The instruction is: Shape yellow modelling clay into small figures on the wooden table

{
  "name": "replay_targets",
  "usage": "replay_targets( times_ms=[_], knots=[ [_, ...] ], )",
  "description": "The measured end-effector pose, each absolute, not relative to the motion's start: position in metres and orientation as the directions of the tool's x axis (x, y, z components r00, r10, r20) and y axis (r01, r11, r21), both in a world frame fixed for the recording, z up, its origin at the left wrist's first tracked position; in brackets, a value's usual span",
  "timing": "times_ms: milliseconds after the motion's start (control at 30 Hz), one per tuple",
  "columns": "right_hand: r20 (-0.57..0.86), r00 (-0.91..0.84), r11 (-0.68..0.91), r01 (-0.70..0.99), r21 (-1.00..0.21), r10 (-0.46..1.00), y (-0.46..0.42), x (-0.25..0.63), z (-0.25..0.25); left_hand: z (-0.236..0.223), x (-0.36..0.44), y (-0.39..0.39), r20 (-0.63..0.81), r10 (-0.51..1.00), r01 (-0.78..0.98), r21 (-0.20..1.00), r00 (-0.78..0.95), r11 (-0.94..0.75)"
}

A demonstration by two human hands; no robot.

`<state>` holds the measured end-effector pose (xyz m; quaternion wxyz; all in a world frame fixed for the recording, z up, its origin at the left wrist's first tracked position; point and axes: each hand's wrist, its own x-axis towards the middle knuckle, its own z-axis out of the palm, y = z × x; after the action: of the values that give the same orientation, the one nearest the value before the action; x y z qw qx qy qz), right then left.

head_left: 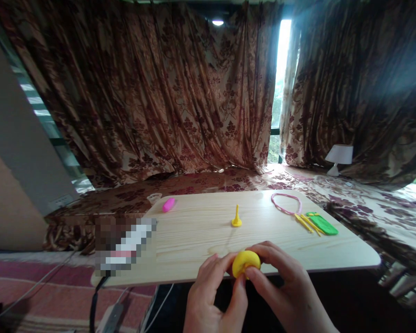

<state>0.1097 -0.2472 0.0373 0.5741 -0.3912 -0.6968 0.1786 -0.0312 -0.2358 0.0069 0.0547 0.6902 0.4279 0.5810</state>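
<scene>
Between my two hands, just past the table's near edge, is a rounded lump of yellow modelling clay (pixel 247 262) with a dent in its lower side. My left hand (pixel 217 292) pinches it from the left with thumb and fingers. From the right, my right hand (pixel 283 282) grips it too, its thumb pressed into the dent. Beyond the hands, a yellow clay stand (pixel 236 220) with a thin upright stem and a wide foot stands on the table.
On the pale wooden table (pixel 194 245) lie a pink clay piece (pixel 168 204), a pink loop (pixel 286 212), thin yellow sticks (pixel 307 224) and a green slab (pixel 322 224). A pixelated object (pixel 128 245) covers the left edge. Behind stand a small lamp (pixel 339 155) and curtains (pixel 180 92).
</scene>
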Motion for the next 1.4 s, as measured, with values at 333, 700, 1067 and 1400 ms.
replay_targets(
  times_ms=[333, 700, 1067, 1400],
  knots=[
    [0.681, -0.005, 0.610, 0.450, -0.652, 0.732, -0.245, 0.109, 0.030, 0.028, -0.037, -0.236, 0.827, 0.542, 0.570, 0.376, 0.150, -0.730],
    [0.615, -0.135, 0.600, 0.456, -0.657, 0.777, -0.246, 0.115, 0.031, 0.029, -0.040, -0.235, 0.635, 0.765, 0.479, 0.642, 0.105, -0.599],
    [0.678, -0.135, 0.665, 0.402, -0.629, 0.723, -0.246, 0.116, 0.030, 0.023, -0.040, -0.232, 0.657, 0.741, 0.495, 0.601, 0.141, -0.627],
    [0.700, -0.166, 0.672, 0.497, -0.548, 0.694, -0.248, 0.119, 0.026, 0.019, -0.039, -0.232, 0.721, 0.675, 0.545, 0.508, 0.154, -0.667]
  ],
)
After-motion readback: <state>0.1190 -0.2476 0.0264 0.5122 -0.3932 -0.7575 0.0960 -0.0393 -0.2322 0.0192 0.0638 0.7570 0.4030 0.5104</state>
